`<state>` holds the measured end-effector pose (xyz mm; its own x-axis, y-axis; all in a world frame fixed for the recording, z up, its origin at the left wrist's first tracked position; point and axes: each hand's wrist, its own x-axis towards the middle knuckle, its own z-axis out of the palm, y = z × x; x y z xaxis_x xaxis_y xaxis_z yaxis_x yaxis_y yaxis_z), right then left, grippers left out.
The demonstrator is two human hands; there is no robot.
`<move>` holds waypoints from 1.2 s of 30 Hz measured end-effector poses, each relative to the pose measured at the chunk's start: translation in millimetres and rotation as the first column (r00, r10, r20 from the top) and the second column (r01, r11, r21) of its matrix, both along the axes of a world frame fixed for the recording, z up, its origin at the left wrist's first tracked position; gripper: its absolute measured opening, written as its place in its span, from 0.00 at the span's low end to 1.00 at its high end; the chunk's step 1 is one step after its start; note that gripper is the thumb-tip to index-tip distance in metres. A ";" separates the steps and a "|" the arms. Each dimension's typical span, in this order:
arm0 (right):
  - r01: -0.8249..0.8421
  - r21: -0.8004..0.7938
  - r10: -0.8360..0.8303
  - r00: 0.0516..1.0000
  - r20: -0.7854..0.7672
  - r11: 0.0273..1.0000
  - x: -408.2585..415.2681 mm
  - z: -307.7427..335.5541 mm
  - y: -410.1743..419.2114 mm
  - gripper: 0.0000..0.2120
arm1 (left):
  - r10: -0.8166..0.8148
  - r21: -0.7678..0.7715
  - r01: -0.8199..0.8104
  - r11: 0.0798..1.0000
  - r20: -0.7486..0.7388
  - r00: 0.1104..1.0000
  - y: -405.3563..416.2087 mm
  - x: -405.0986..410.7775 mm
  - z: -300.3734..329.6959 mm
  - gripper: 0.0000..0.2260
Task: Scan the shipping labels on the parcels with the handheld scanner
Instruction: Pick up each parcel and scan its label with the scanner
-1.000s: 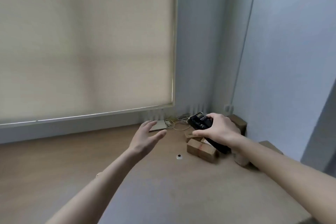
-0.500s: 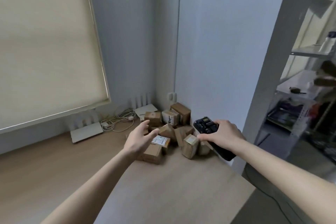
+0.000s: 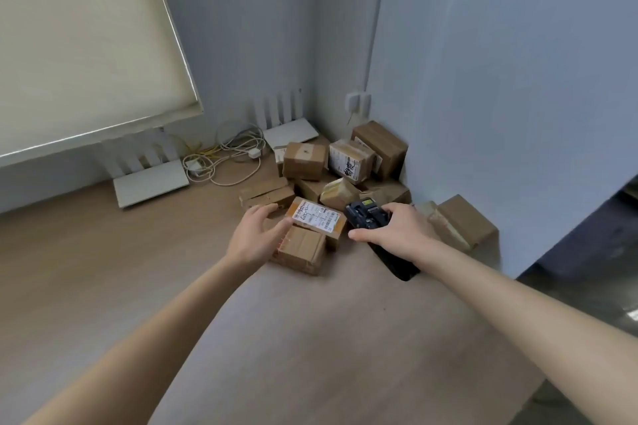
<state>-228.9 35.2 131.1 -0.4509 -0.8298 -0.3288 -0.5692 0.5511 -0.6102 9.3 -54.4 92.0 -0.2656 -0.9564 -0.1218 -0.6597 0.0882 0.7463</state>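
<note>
black scanner (image 3: 366, 216) gripped by right hand (image 3: 397, 235); left hand (image 3: 257, 235) spread, seemingly touching labelled parcel (image 3: 317, 221).

brown parcels (image 3: 305, 160), a white label (image 3: 316, 216), a black scanner (image 3: 366, 217), a light wood table (image 3: 103, 269).

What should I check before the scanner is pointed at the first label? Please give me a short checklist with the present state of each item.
1. Scanner held by the right hand: ok, fingers wrap round it.
2. A label facing up: ok, the labelled parcel shows its white label.
3. Label free of cover: ok, nothing lies on it.
4. Left hand steadying a parcel: cannot tell, it is open beside the front parcel.
5. Scanner window aimed at the label: cannot tell.
6. Labels on the other parcels: not ok, most show plain cardboard.
</note>
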 end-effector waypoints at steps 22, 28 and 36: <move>-0.083 0.178 0.039 0.971 0.237 0.981 9.1 -232.7 -162.9 0.37 | 0.269 0.130 -0.307 0.943 0.250 0.930 -157.9 4.5 -218.0 0.38; 0.046 0.122 -0.086 0.934 0.347 0.991 18.0 -230.1 -153.7 0.38 | 0.362 0.161 -0.408 0.899 0.250 0.898 -142.4 14.7 -209.3 0.29; 0.132 0.003 -0.124 0.920 0.371 0.991 42.1 -199.1 -101.8 0.35 | 0.540 0.266 -0.508 0.819 -0.061 0.839 -86.2 38.8 -173.7 0.22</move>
<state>-186.8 -66.6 -68.0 -0.4038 -0.7816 -0.4754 -0.2265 0.5889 -0.7759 48.2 -140.6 -81.7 0.2393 -0.9038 -0.3548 -0.4539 -0.4271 0.7820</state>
